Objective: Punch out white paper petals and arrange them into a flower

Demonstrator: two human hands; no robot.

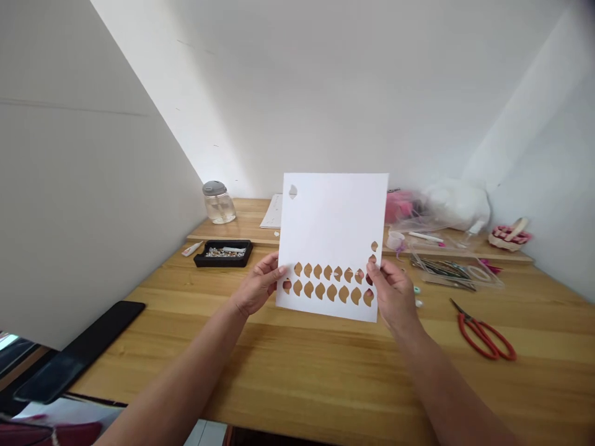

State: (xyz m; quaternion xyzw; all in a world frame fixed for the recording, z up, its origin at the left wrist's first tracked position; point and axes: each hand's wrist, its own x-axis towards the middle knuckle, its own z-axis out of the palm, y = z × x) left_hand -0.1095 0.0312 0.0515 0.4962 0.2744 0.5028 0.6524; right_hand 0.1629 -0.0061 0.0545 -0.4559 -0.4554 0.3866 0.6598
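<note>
A white sheet of paper or thin card [332, 223] is held up in front of me, nearly upright above the table. Rows of leaf-like cut-outs run along its lower part, a few more climb the right edge, and one sits at the top left corner. My left hand [258, 284] pinches the sheet's left edge, thumb in front. On the right edge my right hand [394, 291] grips it the same way, its thumb over part of the cut-outs. The fingers behind the sheet are mostly hidden.
Red-handled scissors [483, 331] lie at the right. Beyond them are a clear tray [490, 279] of metal tools and a small woven basket [509, 237]. At the left stand a black tray [199, 260] with beads and a lidded jar [220, 207]. A wall rises behind.
</note>
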